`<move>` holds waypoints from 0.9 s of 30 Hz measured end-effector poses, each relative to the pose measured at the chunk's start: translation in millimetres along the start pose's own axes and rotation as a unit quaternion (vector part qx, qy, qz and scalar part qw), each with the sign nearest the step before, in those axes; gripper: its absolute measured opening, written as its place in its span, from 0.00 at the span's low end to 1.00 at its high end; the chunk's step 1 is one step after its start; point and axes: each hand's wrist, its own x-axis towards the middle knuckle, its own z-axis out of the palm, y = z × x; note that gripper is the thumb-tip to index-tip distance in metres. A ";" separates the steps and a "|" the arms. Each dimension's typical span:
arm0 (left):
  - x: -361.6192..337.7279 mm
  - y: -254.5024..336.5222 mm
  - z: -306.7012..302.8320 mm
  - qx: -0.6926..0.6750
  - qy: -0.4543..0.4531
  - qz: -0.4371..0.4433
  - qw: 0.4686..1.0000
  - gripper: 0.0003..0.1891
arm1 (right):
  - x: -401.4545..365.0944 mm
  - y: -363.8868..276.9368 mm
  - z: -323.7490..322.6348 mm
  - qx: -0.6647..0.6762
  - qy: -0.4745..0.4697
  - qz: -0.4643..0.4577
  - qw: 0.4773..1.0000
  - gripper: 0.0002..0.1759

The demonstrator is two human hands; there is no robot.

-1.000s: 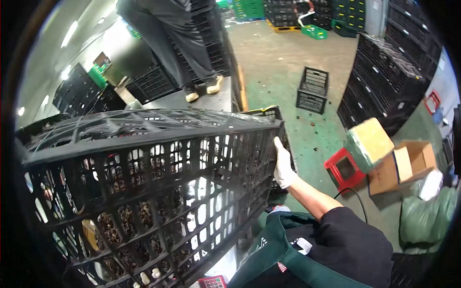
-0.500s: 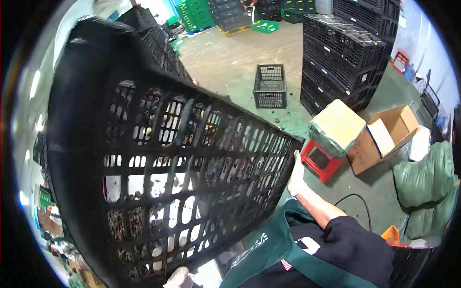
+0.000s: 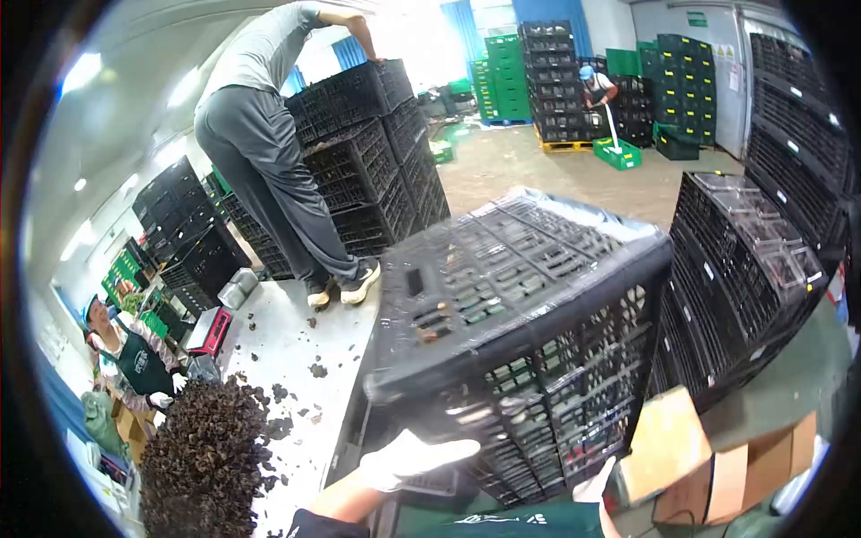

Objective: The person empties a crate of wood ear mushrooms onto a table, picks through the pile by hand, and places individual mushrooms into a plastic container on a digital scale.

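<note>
A black slatted plastic crate (image 3: 538, 359) fills the middle of the view, tilted, with its closed bottom or side turned upward. My left hand (image 3: 417, 459), in a white glove, lies against or just in front of its lower left side with the fingers stretched out; whether it touches is hard to tell. At the crate's lower right corner is my right hand (image 3: 595, 481), also gloved, with its fingers mostly hidden and apparently gripping the edge. To the left, a heap of dark, crumpled, fungus-like pieces (image 3: 202, 457) covers part of the white table (image 3: 296, 350).
A person in grey (image 3: 256, 134) stands on the table by stacked black crates (image 3: 359, 170). A co-worker in an apron (image 3: 134, 359) is at the heap. Crate stacks (image 3: 735, 269), a foam box (image 3: 664, 444) and a cardboard box (image 3: 753, 471) are on the right. Another person (image 3: 598, 90) works far back.
The view has swung left and up, bringing the table, heap and standing person in. The crate has moved right and away from me and has turned over. My left hand's fingers are now stretched out.
</note>
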 end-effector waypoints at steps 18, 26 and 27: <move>251.8 -15.6 -1.7 -0.251 0.008 0.103 0.963 0.15 | 147.9 -291.3 166.8 -0.646 -0.010 -0.263 0.717 0.18; 372.9 -44.9 -68.0 -0.024 -0.142 0.137 0.980 0.25 | 286.3 -303.5 487.1 -0.555 -0.114 -0.248 0.785 0.30; 383.5 -42.1 -73.1 -0.031 -0.144 0.135 0.980 0.25 | 301.9 -294.9 519.7 -0.558 -0.113 -0.215 0.793 0.29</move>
